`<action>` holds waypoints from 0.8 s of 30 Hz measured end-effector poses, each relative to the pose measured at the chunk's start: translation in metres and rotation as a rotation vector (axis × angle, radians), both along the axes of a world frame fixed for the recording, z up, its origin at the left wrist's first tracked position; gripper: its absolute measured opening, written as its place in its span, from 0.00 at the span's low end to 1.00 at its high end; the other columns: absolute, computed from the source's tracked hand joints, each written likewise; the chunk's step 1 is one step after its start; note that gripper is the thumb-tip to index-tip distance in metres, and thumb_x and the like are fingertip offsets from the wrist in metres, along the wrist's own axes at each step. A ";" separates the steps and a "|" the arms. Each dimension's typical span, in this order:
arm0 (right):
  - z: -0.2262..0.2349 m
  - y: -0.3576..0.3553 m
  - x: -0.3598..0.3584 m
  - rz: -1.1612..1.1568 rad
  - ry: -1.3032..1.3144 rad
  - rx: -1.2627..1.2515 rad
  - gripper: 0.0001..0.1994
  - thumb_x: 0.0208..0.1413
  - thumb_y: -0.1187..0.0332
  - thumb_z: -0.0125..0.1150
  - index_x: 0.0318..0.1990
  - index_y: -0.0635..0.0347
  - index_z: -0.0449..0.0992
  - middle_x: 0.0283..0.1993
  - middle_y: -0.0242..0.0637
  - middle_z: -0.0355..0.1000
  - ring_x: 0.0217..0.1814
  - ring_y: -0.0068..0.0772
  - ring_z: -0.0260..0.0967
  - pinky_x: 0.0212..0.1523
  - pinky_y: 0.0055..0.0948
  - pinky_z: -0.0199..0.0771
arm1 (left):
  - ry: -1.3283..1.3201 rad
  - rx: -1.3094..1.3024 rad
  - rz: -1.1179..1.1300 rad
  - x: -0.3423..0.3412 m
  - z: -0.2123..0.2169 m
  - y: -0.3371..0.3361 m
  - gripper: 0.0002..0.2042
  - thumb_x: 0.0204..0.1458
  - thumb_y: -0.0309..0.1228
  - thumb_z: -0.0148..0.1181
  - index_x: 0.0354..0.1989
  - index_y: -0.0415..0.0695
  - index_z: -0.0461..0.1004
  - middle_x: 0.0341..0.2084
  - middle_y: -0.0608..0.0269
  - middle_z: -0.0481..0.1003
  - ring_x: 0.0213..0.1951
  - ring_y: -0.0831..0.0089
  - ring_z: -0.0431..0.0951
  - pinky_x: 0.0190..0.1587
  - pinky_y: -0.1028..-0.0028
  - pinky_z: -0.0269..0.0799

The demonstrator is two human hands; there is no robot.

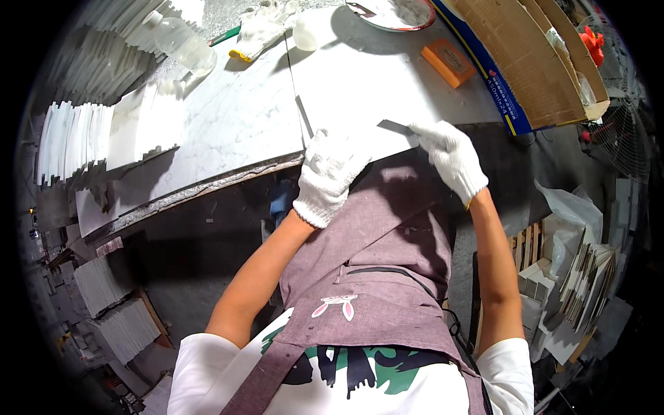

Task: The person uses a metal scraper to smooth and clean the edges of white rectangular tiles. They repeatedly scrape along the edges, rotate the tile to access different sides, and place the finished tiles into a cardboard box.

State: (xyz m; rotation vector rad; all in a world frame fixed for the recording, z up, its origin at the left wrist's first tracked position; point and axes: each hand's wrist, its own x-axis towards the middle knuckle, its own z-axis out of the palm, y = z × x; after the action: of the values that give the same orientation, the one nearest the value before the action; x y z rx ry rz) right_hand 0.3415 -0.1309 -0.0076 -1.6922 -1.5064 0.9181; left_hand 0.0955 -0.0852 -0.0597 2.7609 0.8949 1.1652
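Note:
My left hand, in a white knitted glove, is closed on the near left edge of a white tile at the table's front edge. Glare washes out much of the tile's outline. In my right hand, gloved the same way, is a thin dark flat blade; its tip points left over the tile. The fingers around its handle end are partly hidden. Beside my left fingers a narrow dark strip shows on the table; whether it is an object or a shadow I cannot tell.
Stacked white tiles stand at the table's left. Farther back are a plastic bottle, a spare glove, and a white basin. An orange block lies near a cardboard box at the right. A fan stands beyond.

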 end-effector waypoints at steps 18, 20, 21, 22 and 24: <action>-0.025 -0.105 0.012 -0.562 0.995 -0.174 0.29 0.56 0.75 0.56 0.65 0.70 0.55 0.35 0.32 0.67 0.29 0.17 0.62 0.28 0.17 0.66 | 0.228 -0.252 0.031 0.012 0.044 -0.008 0.23 0.42 0.46 0.66 0.48 0.53 0.77 0.42 0.64 0.76 0.50 0.57 0.70 0.55 0.60 0.63; -0.039 -0.112 0.000 -0.612 1.059 -0.181 0.30 0.58 0.72 0.57 0.66 0.69 0.53 0.36 0.32 0.66 0.29 0.18 0.61 0.28 0.17 0.64 | 0.303 -0.191 0.057 0.027 0.051 -0.009 0.25 0.43 0.47 0.65 0.51 0.53 0.75 0.44 0.63 0.75 0.52 0.56 0.69 0.57 0.59 0.61; -0.042 -0.110 -0.007 -0.573 1.128 -0.182 0.29 0.59 0.71 0.56 0.65 0.68 0.54 0.35 0.31 0.66 0.30 0.18 0.61 0.29 0.16 0.64 | 0.339 -0.159 0.070 0.034 0.053 -0.009 0.26 0.43 0.47 0.65 0.52 0.53 0.74 0.46 0.62 0.75 0.52 0.55 0.69 0.58 0.59 0.60; -0.042 -0.108 -0.010 -0.541 1.178 -0.186 0.28 0.59 0.71 0.55 0.65 0.68 0.55 0.35 0.30 0.65 0.30 0.17 0.61 0.29 0.16 0.63 | 0.395 -0.161 0.061 0.037 0.047 -0.005 0.32 0.41 0.48 0.66 0.58 0.55 0.70 0.52 0.60 0.70 0.56 0.51 0.65 0.61 0.56 0.56; -0.043 -0.101 -0.018 -0.576 1.245 -0.151 0.25 0.60 0.71 0.52 0.63 0.68 0.58 0.32 0.27 0.63 0.29 0.16 0.59 0.29 0.15 0.62 | 0.512 -0.174 0.119 0.045 0.048 -0.001 0.35 0.38 0.47 0.68 0.60 0.56 0.67 0.54 0.58 0.68 0.58 0.50 0.63 0.62 0.54 0.53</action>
State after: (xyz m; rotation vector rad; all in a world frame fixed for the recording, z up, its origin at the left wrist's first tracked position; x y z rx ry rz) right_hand 0.3234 -0.2321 -0.0506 -1.0853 -0.1204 1.3557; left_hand 0.1404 -0.0862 -0.0121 2.9301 1.1424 0.3514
